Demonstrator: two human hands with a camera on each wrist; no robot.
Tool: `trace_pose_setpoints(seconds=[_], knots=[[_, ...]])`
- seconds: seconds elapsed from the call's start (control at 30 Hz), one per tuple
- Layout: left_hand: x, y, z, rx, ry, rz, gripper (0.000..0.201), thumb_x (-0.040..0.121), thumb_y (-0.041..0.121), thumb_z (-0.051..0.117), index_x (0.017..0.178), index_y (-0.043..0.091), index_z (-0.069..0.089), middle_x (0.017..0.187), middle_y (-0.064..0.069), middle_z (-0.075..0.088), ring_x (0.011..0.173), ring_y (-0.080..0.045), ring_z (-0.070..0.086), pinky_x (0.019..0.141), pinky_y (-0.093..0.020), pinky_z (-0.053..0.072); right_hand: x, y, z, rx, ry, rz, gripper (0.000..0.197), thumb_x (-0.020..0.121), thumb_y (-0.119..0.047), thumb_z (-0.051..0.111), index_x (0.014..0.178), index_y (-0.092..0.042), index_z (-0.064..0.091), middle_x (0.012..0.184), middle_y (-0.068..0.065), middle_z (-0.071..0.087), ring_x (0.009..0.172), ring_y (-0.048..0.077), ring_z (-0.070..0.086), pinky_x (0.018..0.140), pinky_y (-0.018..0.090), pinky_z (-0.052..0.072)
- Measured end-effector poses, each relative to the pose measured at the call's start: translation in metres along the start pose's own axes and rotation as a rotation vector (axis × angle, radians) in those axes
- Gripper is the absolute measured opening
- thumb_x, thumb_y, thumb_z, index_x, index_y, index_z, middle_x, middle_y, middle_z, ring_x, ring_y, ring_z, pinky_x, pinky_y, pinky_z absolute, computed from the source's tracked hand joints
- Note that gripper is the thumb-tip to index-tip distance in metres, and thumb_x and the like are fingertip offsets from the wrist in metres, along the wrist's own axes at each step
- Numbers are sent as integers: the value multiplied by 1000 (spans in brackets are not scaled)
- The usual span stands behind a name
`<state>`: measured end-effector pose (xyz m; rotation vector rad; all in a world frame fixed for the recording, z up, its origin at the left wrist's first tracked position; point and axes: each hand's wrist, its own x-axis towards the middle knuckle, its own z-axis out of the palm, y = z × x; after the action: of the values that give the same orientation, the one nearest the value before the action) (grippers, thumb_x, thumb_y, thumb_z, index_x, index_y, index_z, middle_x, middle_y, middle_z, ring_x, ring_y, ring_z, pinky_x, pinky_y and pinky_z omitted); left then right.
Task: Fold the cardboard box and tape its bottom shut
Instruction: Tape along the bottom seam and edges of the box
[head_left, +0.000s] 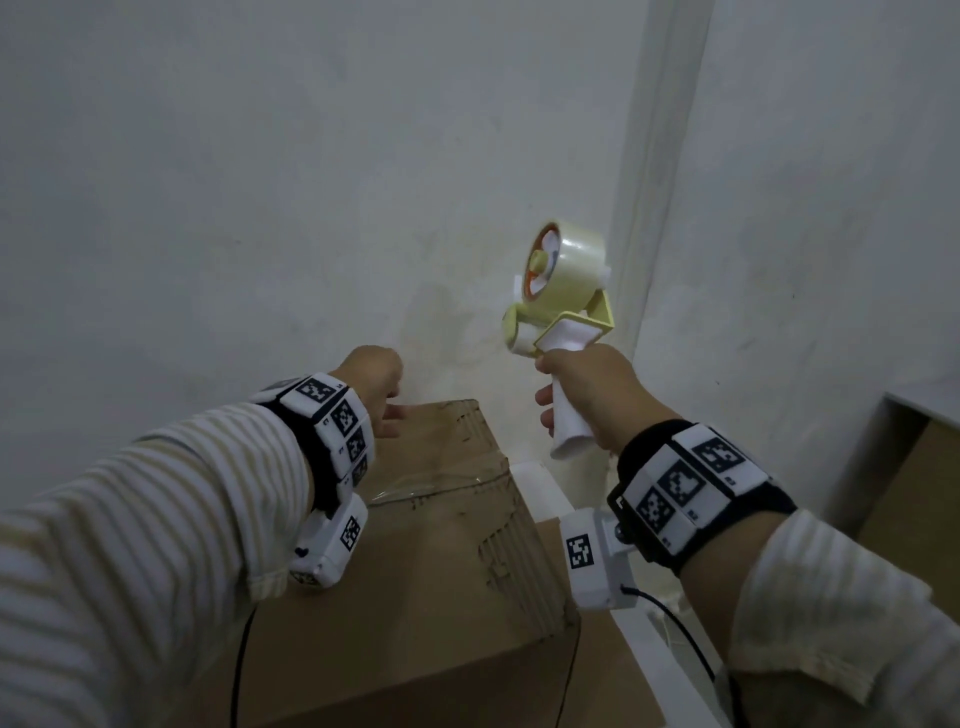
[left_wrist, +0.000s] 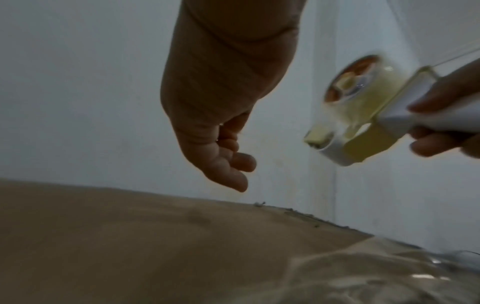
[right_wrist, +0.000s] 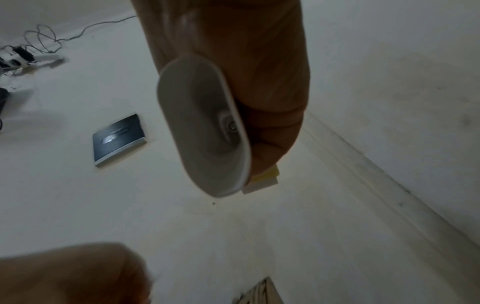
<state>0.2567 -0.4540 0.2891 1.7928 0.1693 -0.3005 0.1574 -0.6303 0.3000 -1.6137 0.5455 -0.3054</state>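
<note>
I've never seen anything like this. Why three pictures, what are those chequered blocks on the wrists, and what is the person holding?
No machine here: a person wears three cameras, one on the head and one on each wrist. The chequered blocks are bands strapped round the wrists. The large picture is the head view, looking down at both hands. In it the right hand grips the white handle of a tape dispenser, raised in front of the wall. The left hand hangs over a cardboard box, fingers loosely curled, holding nothing. Clear tape already lies across the box. The left wrist picture shows that hand above the box; the right wrist picture looks at the handle's end.
</note>
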Motion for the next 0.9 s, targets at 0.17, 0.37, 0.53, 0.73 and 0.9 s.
trace_pose_setpoints(seconds=[0.17, 0.37, 0.53, 0.73, 0.9], knots=[[11, -7, -26, -7, -7, 44, 22, 98, 25, 41, 92, 10, 55, 85, -6, 48, 61, -21, 45, 57, -32, 42, 8, -9, -18, 35, 30, 16, 22, 90, -15, 55, 106, 1, 52, 72, 18, 56, 50, 27, 51, 47, 28, 45], [-3, 1, -5, 183, -166, 124, 31, 95, 32, 47, 77, 13, 64, 76, -1, 55, 61, -17, 46, 61, -27, 40, 1, -2, -5, -81, -37, 7, 25, 86, -17, 59, 104, 1, 57, 71, 18, 60, 46, 26, 54, 51, 31, 47], [-11, 2, 11, 267, -242, 209, 19, 91, 17, 59, 74, 7, 61, 63, -4, 54, 53, -14, 45, 54, -24, 40, -6, 2, 1, -113, -82, -19, 26, 86, -16, 59, 107, -1, 56, 73, 18, 62, 48, 25, 56, 51, 30, 49], [-16, 4, 16, 401, -252, 250, 26, 88, 0, 57, 63, 3, 52, 60, -10, 47, 50, -18, 41, 50, -23, 39, -14, 2, 4, -129, -107, -25, 26, 85, -15, 60, 107, -4, 55, 74, 17, 62, 50, 25, 57, 51, 29, 50], [-17, 3, 19, 529, -290, 230, 34, 82, -13, 48, 60, 11, 40, 69, -12, 42, 59, -21, 38, 55, -28, 31, -16, -1, 5, -137, -94, -40, 25, 85, -14, 60, 107, -3, 55, 73, 17, 62, 49, 25, 56, 51, 29, 50]])
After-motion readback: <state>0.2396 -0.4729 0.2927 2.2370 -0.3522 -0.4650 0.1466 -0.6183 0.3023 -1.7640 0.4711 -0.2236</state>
